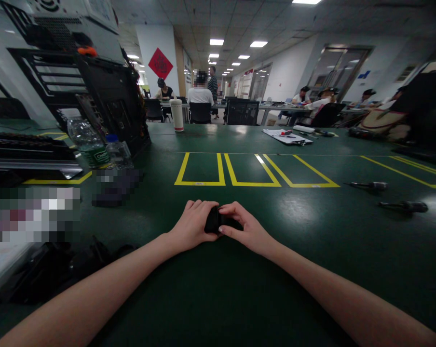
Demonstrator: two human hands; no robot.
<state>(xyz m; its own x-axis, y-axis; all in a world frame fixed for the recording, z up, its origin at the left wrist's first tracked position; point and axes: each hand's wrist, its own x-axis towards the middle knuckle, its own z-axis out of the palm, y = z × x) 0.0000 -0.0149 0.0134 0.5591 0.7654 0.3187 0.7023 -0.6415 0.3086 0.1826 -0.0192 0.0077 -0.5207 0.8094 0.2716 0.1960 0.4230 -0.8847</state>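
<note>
A small black object (212,221) sits between my hands, low over the green table (297,284); its kind cannot be made out. My left hand (194,224) is wrapped round its left side, thumb below and fingers above. From the right, my right hand (247,227) pinches its edge with thumb and fingertips, leaving a gap inside the curled fingers. Much of the object is hidden by the fingers.
Yellow tape outlines (252,184) mark the table ahead. Two screwdrivers (406,206) lie at right, a clipboard (288,137) and a white cup (176,114) farther back. Plastic bottles (86,137) and a computer case (109,106) stand at left. Several people sit beyond.
</note>
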